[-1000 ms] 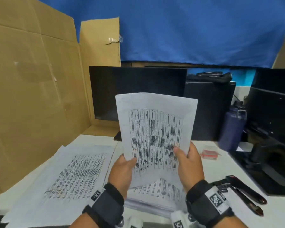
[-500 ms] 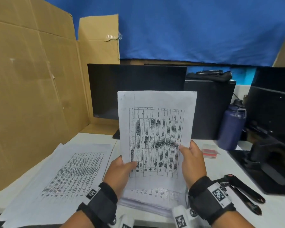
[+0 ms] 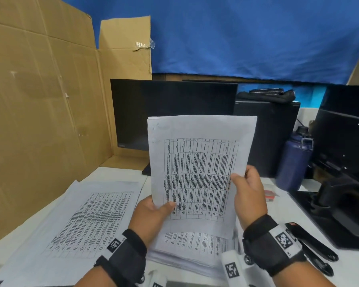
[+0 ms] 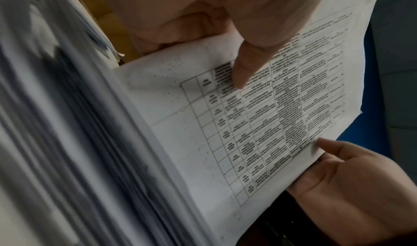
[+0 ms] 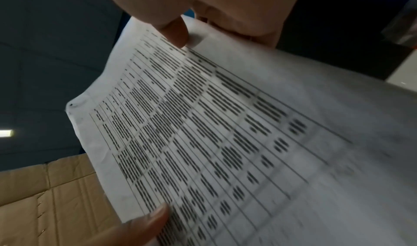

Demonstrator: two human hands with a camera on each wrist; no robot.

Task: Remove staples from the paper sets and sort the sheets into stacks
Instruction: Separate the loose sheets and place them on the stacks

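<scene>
White desk (image 3: 278,206) before a dark monitor (image 3: 172,112): a printed table sheet (image 3: 201,175) is held upright above the near paper stack (image 3: 195,251), pinched by the left hand (image 3: 151,216) and right hand (image 3: 250,193).

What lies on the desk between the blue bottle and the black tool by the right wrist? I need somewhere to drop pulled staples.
In the head view, a small red box sits between the blue bottle and the black tool; around it the white desk shows bare.
</scene>
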